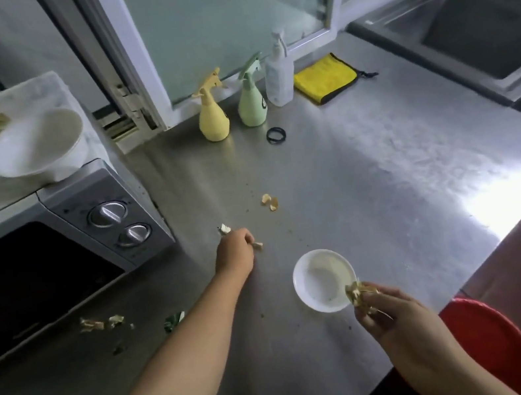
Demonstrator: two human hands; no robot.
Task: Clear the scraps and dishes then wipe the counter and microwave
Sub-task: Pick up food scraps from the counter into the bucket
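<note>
Pinching scraps (258, 245) with my left hand (234, 250); my right hand (388, 310) clutches a gathered bunch (359, 294), red bin (486, 342) just beside it for dumping.

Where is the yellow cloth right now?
In the head view, the folded yellow microfibre cloth lies at the back of the steel counter, right of the white pump bottle, near the sink.

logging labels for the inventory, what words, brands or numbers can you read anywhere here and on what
None can be read.
green spray bottle: a dark mark on its front, too blurred to read.
yellow spray bottle: a dark mark at its right edge, mostly turned away.
microwave: no readable markings around the two knobs.
white pump bottle: no label text visible.
</note>
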